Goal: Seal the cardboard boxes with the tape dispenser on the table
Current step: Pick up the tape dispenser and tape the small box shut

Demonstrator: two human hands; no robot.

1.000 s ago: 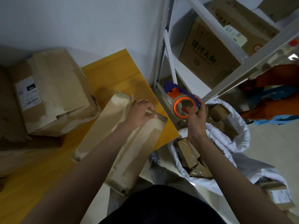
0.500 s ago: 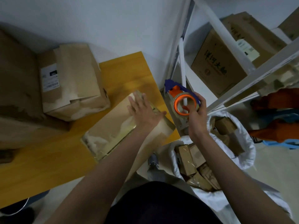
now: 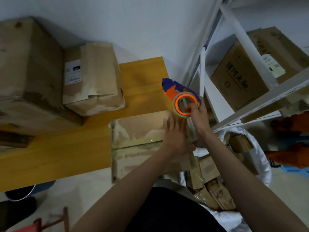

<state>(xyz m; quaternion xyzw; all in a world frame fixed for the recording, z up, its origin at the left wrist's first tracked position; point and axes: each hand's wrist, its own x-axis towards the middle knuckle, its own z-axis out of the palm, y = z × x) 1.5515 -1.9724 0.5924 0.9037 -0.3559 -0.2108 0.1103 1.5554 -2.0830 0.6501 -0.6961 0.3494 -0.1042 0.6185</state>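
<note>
A flat worn cardboard box (image 3: 138, 129) lies on the right end of the yellow table (image 3: 66, 148), hanging over the near edge. My left hand (image 3: 175, 136) presses flat on its right part, fingers straight. My right hand (image 3: 199, 117) grips the blue and orange tape dispenser (image 3: 180, 96) with its roll of clear tape, held just above the box's far right corner. A strip of glossy tape runs across the middle of the box.
Two larger cardboard boxes (image 3: 93, 84) (image 3: 28, 77) stand at the back left of the table. A white metal shelf (image 3: 234, 81) with boxes rises on the right. A white sack (image 3: 250, 166) full of small taped boxes sits on the floor at right.
The box has turned to lie square to the table edge. My left hand has slid to its right part, and the dispenser has come in over the box's far right corner.
</note>
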